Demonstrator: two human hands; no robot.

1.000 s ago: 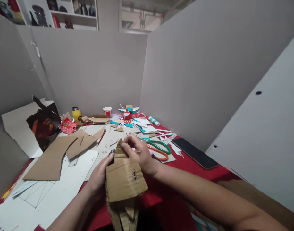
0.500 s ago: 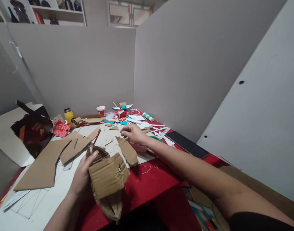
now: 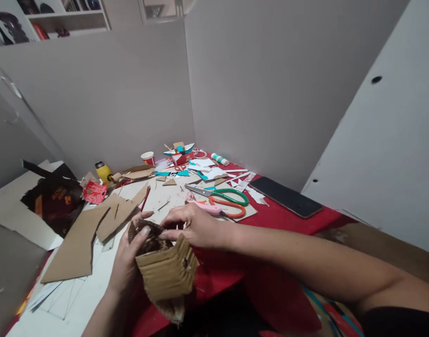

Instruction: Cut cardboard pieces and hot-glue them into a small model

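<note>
Head view: my left hand (image 3: 130, 255) grips the folded cardboard piece (image 3: 167, 276) from its left side, above the near edge of the red table (image 3: 280, 217), while my right hand (image 3: 193, 227) pinches closed at its open top, so I judge this a shaping or fitting step. The next move calls for a steady left grip. Containers: paper cup (image 3: 148, 157) and yellow bottle (image 3: 102, 172) stand far back, contents not visible.

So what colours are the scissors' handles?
One green, one orange: the scissors lie beyond the right hand, head view.
</note>
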